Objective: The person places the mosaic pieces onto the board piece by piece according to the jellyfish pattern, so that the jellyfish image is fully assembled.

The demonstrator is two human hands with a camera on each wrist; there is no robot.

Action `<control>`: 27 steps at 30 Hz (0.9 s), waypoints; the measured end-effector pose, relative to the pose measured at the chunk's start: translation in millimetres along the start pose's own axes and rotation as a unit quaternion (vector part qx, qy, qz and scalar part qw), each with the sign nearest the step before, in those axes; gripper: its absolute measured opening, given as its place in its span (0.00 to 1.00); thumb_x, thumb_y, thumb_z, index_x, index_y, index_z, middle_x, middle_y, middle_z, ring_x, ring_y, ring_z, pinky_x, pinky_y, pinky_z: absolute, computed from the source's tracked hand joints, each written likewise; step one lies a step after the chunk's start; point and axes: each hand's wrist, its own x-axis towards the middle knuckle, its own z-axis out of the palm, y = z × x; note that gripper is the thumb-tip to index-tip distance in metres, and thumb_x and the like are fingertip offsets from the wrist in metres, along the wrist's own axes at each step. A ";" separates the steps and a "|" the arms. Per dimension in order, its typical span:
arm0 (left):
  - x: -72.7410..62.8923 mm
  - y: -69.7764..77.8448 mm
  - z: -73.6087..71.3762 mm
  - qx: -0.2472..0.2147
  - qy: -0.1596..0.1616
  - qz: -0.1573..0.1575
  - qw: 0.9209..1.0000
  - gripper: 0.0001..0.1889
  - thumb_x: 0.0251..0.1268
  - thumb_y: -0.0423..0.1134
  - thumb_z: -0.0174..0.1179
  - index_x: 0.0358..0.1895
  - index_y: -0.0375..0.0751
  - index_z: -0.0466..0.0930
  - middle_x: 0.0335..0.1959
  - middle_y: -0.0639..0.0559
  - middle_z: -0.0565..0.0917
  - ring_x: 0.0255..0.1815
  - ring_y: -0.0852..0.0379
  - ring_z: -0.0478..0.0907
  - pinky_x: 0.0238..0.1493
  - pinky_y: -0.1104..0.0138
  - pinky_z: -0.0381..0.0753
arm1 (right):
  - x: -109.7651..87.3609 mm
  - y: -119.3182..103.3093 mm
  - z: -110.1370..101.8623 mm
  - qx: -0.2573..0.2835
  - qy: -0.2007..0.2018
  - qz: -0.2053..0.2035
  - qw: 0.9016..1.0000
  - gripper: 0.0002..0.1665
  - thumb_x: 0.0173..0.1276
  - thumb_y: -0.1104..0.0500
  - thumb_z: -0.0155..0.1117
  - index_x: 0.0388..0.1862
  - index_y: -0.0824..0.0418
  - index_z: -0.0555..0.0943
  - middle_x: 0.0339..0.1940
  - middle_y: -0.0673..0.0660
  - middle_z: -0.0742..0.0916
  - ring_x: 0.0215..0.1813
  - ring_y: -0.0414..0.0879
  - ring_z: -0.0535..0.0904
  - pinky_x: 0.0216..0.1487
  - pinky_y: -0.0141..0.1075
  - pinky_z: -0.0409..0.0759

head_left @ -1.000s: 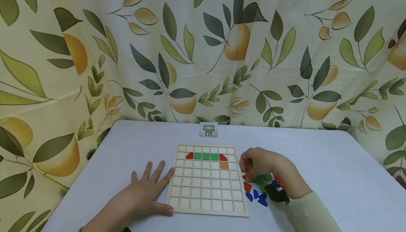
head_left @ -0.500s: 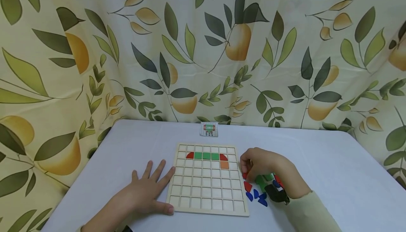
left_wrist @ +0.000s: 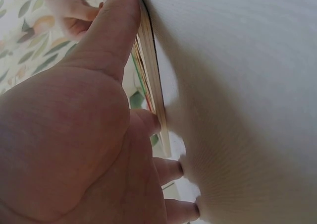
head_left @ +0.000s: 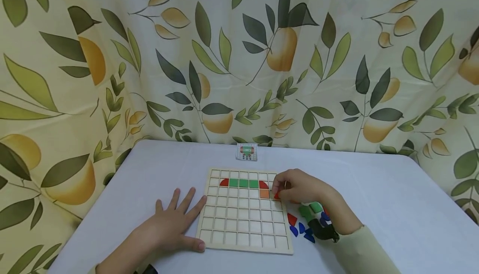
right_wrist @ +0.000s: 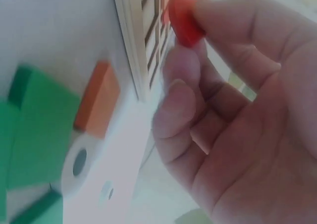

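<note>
A person's right hand [head_left: 301,188], thumb and fingers curled, pinches a small red piece [right_wrist: 185,19] at the right side of a gridded wooden board [head_left: 243,227], beside an orange square [head_left: 264,193]; whether the piece touches the board cannot be told. The left hand [head_left: 174,226], fingers spread wide and gripping nothing, rests on the white counter [head_left: 355,174], thumb and forefinger at the board's left edge. Three green squares [head_left: 243,183] sit between two red rounded pieces [head_left: 224,182] in one row. Loose green pieces [head_left: 316,207], blue pieces [head_left: 294,231] and an orange block [right_wrist: 97,100] lie right of the board, partly hidden by a black wrist device [head_left: 323,229]. A picture card [head_left: 246,152] lies beyond, before a leaf-print curtain [head_left: 318,99].
</note>
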 end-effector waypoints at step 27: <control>0.2 0.6 -1.0 -0.005 0.000 -0.003 1.000 0.63 0.36 0.82 0.60 0.80 0.61 0.50 0.83 0.43 0.45 0.79 0.26 0.38 0.60 0.20 0.42 | 13.4 -17.8 22.1 -0.046 0.021 -0.063 0.997 0.10 0.67 0.65 0.67 0.41 0.50 0.86 0.36 0.45 0.84 0.40 0.42 0.76 0.44 0.35 0.78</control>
